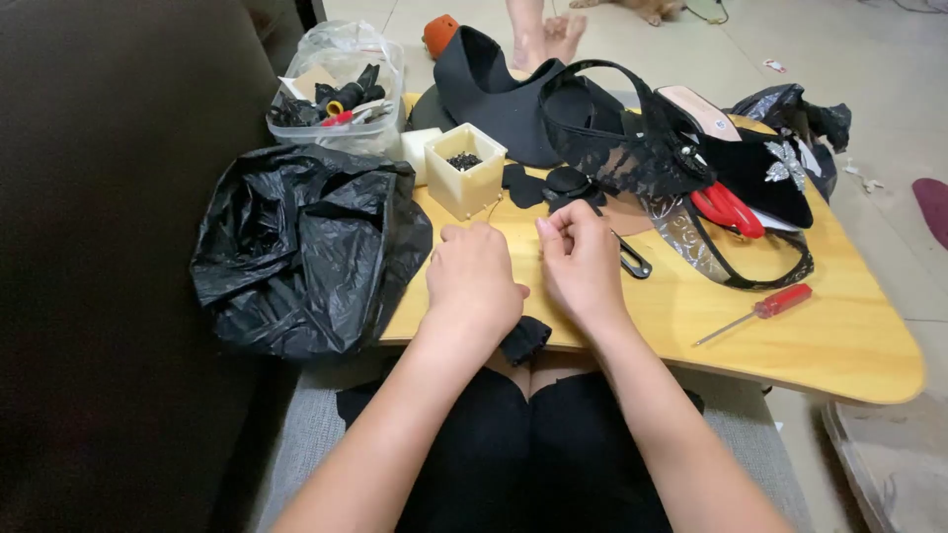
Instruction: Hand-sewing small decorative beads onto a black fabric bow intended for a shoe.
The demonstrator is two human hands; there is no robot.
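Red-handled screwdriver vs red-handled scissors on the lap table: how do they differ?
The screwdriver lies alone on bare wood near the table's front edge; the scissors sit farther back, partly tucked among the black lace shoe parts. The screwdriver is slim and straight with a thin metal shaft; the scissors show looped handles, blades hidden. Both have red handles, and neither is touched.

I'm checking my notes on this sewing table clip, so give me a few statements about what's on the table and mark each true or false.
1. A red-handled screwdriver lies on the wooden table. True.
2. The black plastic bag sits at the table's right end. False: it is at the left end.
3. The cream square box holds small dark pieces. True.
4. The left hand holds the red scissors. False: they lie apart, by the black shoe.
5. Both hands, left and right hand, are close together at the near edge. True.
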